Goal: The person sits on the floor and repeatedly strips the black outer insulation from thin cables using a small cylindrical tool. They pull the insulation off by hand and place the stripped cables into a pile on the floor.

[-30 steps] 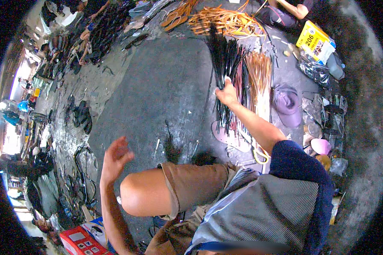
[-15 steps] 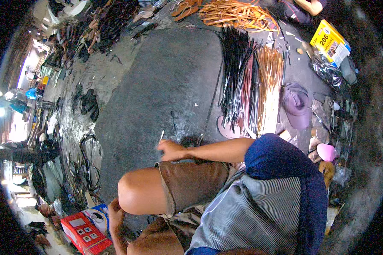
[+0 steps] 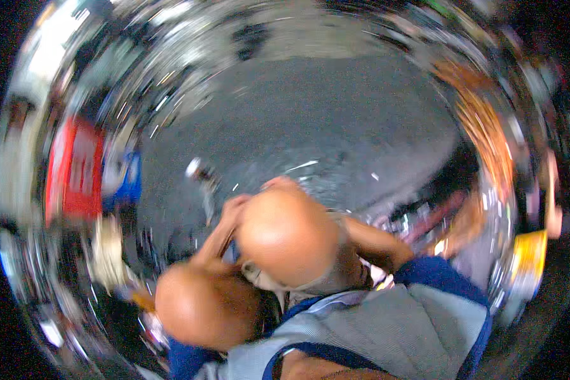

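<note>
Much of this view is smeared by motion. My left hand point(image 3: 235, 208) is at the left side of my raised knee point(image 3: 285, 234), its fingers partly hidden behind it. Just past the top of that knee a little of my right hand point(image 3: 280, 184) shows, close to the left one; what either holds cannot be made out. A thin pale streak point(image 3: 301, 166) lies beyond the right hand on the dark floor sheet point(image 3: 310, 114). Left of the hands is a blurred object with a white top point(image 3: 197, 168).
A red box point(image 3: 76, 171) and a blue-and-white pack point(image 3: 128, 177) stand at the left. Orange strips point(image 3: 491, 136) lie in a heap at the right, with a yellow packet point(image 3: 528, 256) nearer. Blurred clutter rings the sheet.
The view has swung to the left, so the boxes now sit higher and the strips farther right. My hands have come close together at my knee.
</note>
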A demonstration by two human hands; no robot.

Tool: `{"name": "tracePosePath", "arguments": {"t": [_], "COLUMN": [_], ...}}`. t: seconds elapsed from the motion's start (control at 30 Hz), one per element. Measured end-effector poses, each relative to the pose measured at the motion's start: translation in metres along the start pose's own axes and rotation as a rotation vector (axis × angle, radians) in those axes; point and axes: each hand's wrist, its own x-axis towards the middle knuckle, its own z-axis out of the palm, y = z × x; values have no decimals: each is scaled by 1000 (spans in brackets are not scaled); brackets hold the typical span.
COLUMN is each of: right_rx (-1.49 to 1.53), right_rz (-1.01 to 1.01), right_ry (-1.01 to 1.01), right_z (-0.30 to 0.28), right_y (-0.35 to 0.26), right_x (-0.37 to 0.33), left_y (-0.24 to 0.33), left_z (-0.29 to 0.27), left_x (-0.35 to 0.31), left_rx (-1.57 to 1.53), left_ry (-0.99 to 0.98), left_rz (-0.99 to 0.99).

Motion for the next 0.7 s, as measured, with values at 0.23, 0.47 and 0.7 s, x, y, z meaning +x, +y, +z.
{"name": "tracePosePath", "arguments": {"t": [0.23, 0.47, 0.7], "right_rx": [79, -5, -4], "right_rz": [398, 609, 682], "right_ry": [-291, -333, -413], "right_z": [-63, -133, -136], "right_y": [-29, -36, -33], "right_x": [-85, -101, -57], "left_y": [-62, -38, -50], "left_z": [17, -36, -53], "left_x": [36, -98, -150], "left_rx": [-44, -208, -300], "left_ry": [-268, -160, 268], "left_rz": [-73, 493, 243]}}
